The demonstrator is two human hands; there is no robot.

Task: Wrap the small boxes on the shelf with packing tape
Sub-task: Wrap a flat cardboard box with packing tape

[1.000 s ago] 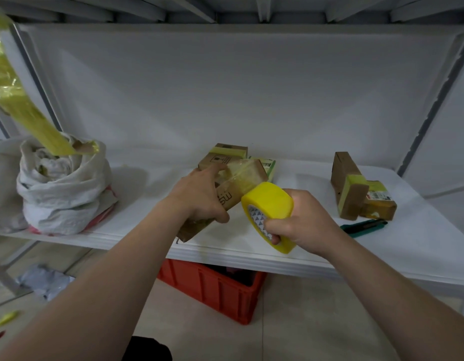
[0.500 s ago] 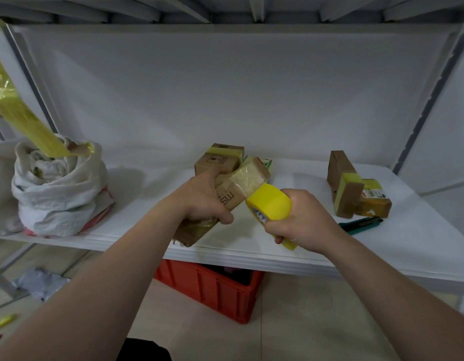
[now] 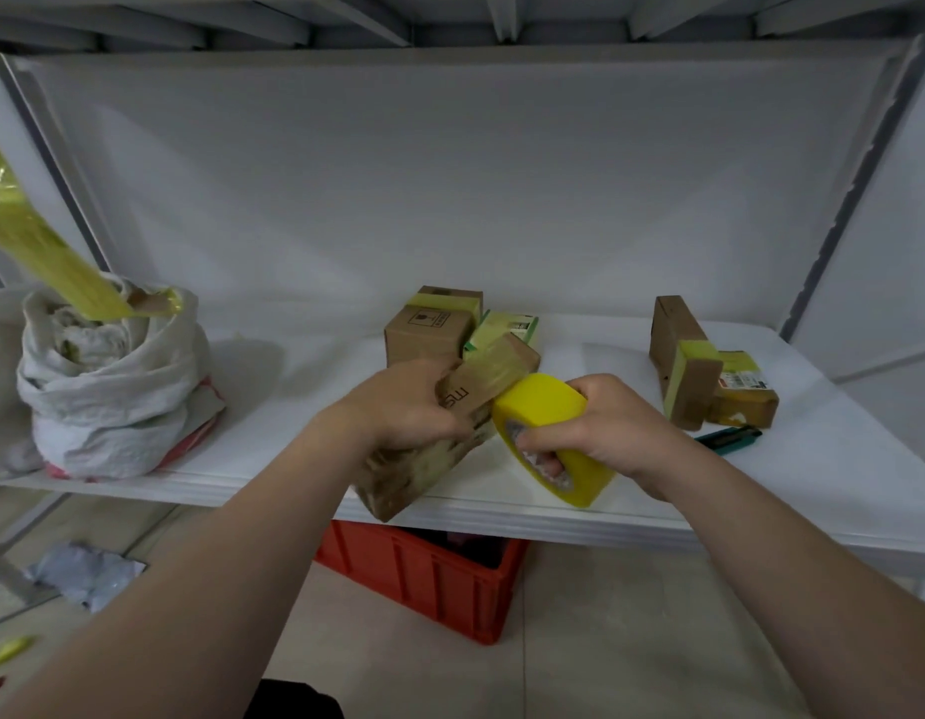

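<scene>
The left hand (image 3: 403, 407) is curled round a long brown box (image 3: 424, 469), holding it tilted over the front edge of the shelf (image 3: 813, 490). The right hand (image 3: 610, 433) grips the yellow tape roll (image 3: 543, 407), fingers hooked through its core, with the roll touching the box's upper end, where a glossy band already lies. To wrap well, I judge the roll should hug the cardboard, pulled taut, while the left hand turns the box, so the strip lands flat. A cutter (image 3: 730, 439) lies near the right-hand boxes (image 3: 683, 365).
</scene>
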